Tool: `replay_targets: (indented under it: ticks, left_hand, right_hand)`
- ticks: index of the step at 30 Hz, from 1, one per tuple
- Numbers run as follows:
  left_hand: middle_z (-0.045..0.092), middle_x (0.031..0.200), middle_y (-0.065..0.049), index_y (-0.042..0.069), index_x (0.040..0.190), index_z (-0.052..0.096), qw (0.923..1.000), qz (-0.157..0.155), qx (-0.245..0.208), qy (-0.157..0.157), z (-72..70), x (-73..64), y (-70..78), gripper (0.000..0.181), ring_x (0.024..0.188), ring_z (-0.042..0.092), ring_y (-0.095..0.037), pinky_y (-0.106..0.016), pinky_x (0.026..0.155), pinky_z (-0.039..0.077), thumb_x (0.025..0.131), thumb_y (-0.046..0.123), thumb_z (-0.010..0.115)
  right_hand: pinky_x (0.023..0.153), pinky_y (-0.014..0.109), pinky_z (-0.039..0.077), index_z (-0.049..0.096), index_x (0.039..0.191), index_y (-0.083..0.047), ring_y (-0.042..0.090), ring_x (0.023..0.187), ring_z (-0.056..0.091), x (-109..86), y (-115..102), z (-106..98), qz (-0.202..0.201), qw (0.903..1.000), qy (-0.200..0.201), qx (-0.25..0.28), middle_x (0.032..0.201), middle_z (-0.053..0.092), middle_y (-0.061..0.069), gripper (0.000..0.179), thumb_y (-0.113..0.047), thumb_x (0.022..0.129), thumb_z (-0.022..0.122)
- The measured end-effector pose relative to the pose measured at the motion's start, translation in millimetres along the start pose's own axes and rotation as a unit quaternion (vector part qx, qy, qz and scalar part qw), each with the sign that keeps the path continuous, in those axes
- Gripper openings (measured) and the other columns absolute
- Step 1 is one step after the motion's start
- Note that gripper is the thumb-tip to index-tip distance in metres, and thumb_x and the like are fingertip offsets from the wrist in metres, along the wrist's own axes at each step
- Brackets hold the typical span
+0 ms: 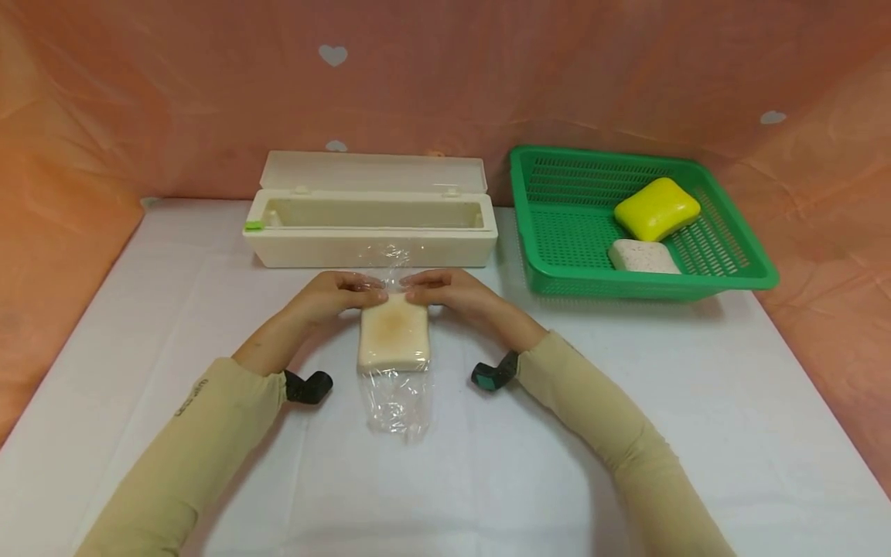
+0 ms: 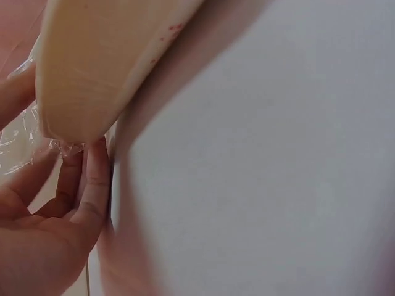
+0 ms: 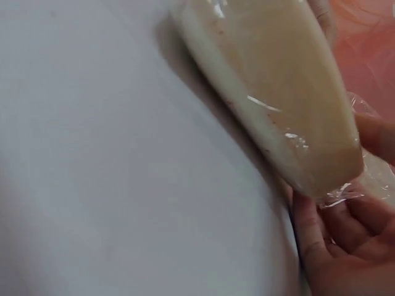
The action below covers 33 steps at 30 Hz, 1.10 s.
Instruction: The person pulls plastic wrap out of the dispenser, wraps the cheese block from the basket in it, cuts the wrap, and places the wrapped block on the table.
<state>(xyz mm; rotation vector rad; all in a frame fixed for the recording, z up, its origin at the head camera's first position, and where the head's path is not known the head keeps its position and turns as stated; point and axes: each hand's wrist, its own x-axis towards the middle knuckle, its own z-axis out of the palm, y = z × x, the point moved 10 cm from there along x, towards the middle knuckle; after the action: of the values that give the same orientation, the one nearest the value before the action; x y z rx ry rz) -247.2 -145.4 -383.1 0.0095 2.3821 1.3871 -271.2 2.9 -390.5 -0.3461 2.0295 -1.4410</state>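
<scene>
A cream bar of soap (image 1: 394, 336) with a brownish patch on top lies on the table, wrapped in clear plastic film (image 1: 397, 406) that extends past its near and far ends. My left hand (image 1: 332, 298) pinches the film at the far left corner, its thumb against the soap. At the far right corner my right hand (image 1: 459, 296) does the same, opposite the left. Both wrist views show fingers (image 2: 92, 179) beneath the crumpled film at the bar's end. Small reddish specks mark the bar's side.
Behind the hands stands a long white box (image 1: 376, 249) with its lid raised and a green tab at its left corner. At the back right, a green basket (image 1: 647, 286) holds a yellow bar (image 1: 657, 210) and a pale speckled bar (image 1: 642, 256).
</scene>
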Motion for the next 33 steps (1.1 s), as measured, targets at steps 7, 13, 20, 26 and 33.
replay_targets:
  ticks: [7, 13, 20, 26, 33]
  left_hand:
    - [0.064, 0.118, -0.01, 0.008, 0.115, 0.065, 0.9993, 0.023, 0.013, 0.027, -1.9, -1.8, 2.4, 0.039, 0.114, 0.054, -0.022, -0.033, 0.096, 0.04, 0.084, 0.032, 0.067]
    - [0.069, 0.106, -0.01, 0.008, 0.107, 0.07, 0.9967, 0.034, 0.019, 0.072, -5.9, -7.4, 7.5, 0.034, 0.101, 0.058, -0.015, -0.022, 0.081, 0.043, 0.082, 0.031, 0.07]
    - [0.065, 0.115, -0.015, 0.01, 0.123, 0.059, 0.99, 0.074, 0.081, 0.088, -8.8, -23.2, 22.0, 0.047, 0.101, 0.062, -0.027, -0.034, 0.084, 0.05, 0.081, 0.025, 0.07]
    - [0.045, 0.14, -0.016, 0.005, 0.138, 0.042, 0.9891, 0.125, 0.06, 0.049, -1.3, -46.9, 38.4, 0.06, 0.128, 0.043, -0.037, -0.044, 0.107, 0.035, 0.083, 0.014, 0.066]
    - [0.037, 0.147, -0.014, 0.009, 0.141, 0.037, 0.9754, 0.198, 0.095, 0.022, 11.1, -67.9, 46.8, 0.057, 0.134, 0.035, -0.036, -0.051, 0.11, 0.027, 0.089, 0.015, 0.058]
  right_hand:
    - [0.086, 0.021, 0.043, 0.066, 0.11, -0.003, 0.008, 0.1, 0.058, 1.1, 0.1, -2.4, -0.024, 0.9983, 0.033, 0.041, 0.108, 0.069, 0.005, 0.03, -0.012, 0.082, 0.068]
    - [0.085, 0.02, 0.044, 0.068, 0.107, -0.004, 0.006, 0.1, 0.06, -0.9, -2.0, -3.5, -0.054, 0.9974, 0.045, 0.017, 0.109, 0.069, 0.006, 0.027, -0.015, 0.083, 0.068]
    - [0.095, 0.026, 0.046, 0.061, 0.121, -0.005, 0.016, 0.111, 0.059, -14.3, -25.2, 5.4, -0.147, 0.9866, 0.005, -0.07, 0.123, 0.062, 0.009, 0.034, -0.012, 0.088, 0.061]
    - [0.109, 0.031, 0.035, 0.052, 0.13, -0.006, 0.015, 0.128, 0.046, -33.3, -45.3, 8.4, -0.235, 0.965, -0.03, -0.114, 0.134, 0.054, 0.007, 0.042, -0.007, 0.089, 0.057]
    - [0.112, 0.031, 0.029, 0.045, 0.137, -0.012, 0.009, 0.134, 0.036, -50.5, -47.7, 14.9, -0.257, 0.9509, -0.092, -0.146, 0.144, 0.044, 0.0, 0.042, -0.011, 0.095, 0.045]
